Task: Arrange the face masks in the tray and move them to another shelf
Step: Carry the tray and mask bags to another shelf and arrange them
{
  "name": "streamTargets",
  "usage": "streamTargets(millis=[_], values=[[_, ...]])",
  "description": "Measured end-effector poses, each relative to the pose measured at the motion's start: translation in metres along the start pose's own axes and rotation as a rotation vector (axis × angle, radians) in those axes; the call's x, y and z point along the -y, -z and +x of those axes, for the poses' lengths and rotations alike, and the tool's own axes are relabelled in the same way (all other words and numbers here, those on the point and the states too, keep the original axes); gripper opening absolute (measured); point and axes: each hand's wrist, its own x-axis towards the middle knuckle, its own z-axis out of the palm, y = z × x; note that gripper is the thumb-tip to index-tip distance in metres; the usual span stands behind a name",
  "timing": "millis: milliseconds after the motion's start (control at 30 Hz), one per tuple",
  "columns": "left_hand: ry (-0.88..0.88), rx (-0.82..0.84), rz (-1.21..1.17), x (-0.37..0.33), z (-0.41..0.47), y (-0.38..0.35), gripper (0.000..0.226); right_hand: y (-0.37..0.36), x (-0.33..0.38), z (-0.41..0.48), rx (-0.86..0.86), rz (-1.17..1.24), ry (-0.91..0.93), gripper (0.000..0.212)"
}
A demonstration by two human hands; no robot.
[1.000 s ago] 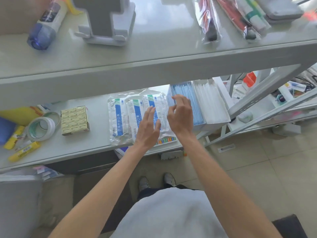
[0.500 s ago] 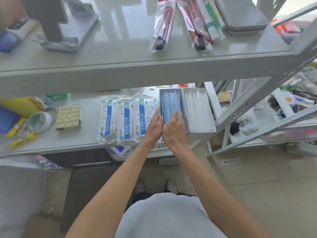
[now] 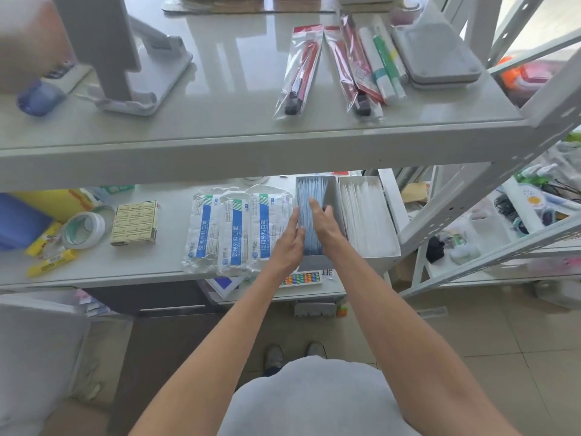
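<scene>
**Blue masks pressed between two hands in the tray**

A row of upright pale-blue face masks [image 3: 309, 215] is squeezed between the flat, open left hand [image 3: 290, 243] and right hand [image 3: 327, 226], fingers extended. The masks stand in the left compartment of the white rectangular tray [image 3: 377, 254] on the lower shelf [image 3: 94, 272].

Bare forearms, a light grey top [image 3: 314, 401], and grey shoes [image 3: 275, 357].
</scene>
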Motion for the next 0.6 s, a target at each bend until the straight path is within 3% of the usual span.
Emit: streamTargets(millis=[133,367,500,600], values=[[-0.012,0.003,0.043,0.006,0.004,0.001,0.056,0.001,-0.006,0.008,0.011,0.065,-0.011,0.089],[0.020,-0.019,0.047,0.002,0.010,0.002,0.054,0.005,-0.007,0.021,0.096,0.154,-0.063,0.123],[0.050,-0.022,0.001,0.000,0.013,0.001,0.063,0.008,-0.008,0.022,0.135,0.161,-0.014,0.119],[0.080,-0.033,-0.111,0.003,0.012,0.002,0.069,0.007,-0.007,0.019,0.107,0.152,0.007,0.100]])
